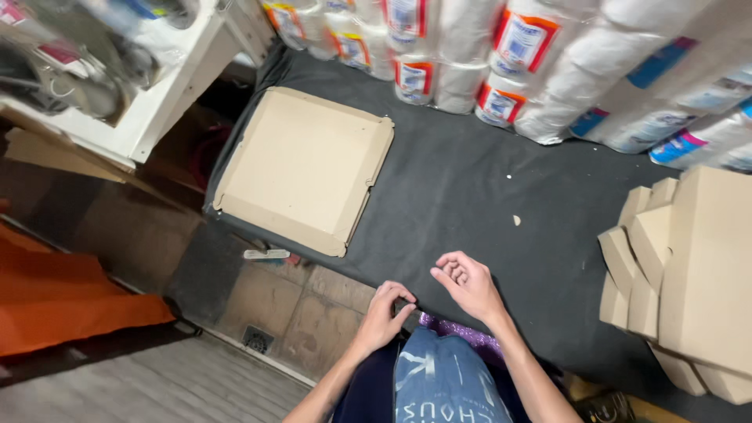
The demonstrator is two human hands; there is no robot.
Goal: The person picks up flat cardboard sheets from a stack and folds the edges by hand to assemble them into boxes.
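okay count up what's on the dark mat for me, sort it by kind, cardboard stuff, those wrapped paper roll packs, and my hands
Folded cardboard tray lying flat: 1
Stack of flat cardboard blanks at the right edge: 1 stack; single sheets cannot be told
Wrapped paper roll packs along the far edge: at least 8, some cut off
Hands: 2, left hand and right hand, both empty
Total: at least 12

Your forearms are bare, no sleeves in view. No rings, watch or bracelets visible on your left hand (pixel 384 313) or right hand (pixel 468 286); no gloves either. Fingers (pixel 448 266) bare, nails short and plain. Below, you wear dark navy trousers (pixel 368 392) and a denim-blue garment with pale printed lettering (pixel 442 384). A strip of purple glittery fabric (pixel 462 333) shows at its top edge.
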